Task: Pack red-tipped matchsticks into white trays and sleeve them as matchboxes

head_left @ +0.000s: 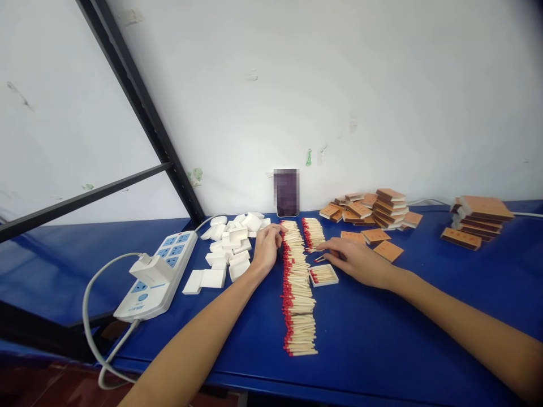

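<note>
A long row of red-tipped matches [298, 288] runs down the middle of the blue table [403, 316]. My left hand [266, 247] rests against the row's far left side, fingers curled at the red tips; whether it grips any is unclear. My right hand [355, 259] lies low on the table, fingers stretched toward a shorter bunch of matches [313, 233]. Just in front of it sits a small white tray filled with matches [323, 275]. One loose match [319, 259] lies by the fingertips.
A heap of empty white trays [229, 249] lies left of my left hand. Orange matchbox sleeves [369, 210] are stacked at the back right, more [477, 220] at the far right. A white power strip [156, 274] with cable sits left. A blurred dark object [287, 192] leans on the wall.
</note>
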A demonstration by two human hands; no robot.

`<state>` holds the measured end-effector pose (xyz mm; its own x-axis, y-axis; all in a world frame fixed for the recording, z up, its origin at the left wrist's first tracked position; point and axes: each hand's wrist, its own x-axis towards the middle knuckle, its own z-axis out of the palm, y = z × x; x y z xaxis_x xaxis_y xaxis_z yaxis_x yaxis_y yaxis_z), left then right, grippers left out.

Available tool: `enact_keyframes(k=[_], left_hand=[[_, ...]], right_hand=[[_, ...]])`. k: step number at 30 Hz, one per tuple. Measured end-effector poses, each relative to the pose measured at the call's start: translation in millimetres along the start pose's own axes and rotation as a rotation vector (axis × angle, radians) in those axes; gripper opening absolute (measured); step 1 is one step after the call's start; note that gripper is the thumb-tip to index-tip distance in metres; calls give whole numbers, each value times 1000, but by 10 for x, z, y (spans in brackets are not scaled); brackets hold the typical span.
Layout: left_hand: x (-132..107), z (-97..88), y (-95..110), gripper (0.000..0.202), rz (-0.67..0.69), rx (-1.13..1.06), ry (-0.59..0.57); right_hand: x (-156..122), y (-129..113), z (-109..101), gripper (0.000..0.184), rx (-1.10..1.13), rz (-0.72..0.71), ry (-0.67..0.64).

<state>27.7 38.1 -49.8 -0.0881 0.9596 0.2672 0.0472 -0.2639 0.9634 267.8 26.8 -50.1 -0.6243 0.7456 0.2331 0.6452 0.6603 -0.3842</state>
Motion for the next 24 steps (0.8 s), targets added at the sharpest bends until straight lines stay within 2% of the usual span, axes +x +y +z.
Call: enact_keyframes(k=[24], left_hand=[[7, -4, -8, 27, 16, 32, -21]], right_hand=[[25, 13, 26, 35, 37, 60, 40]])
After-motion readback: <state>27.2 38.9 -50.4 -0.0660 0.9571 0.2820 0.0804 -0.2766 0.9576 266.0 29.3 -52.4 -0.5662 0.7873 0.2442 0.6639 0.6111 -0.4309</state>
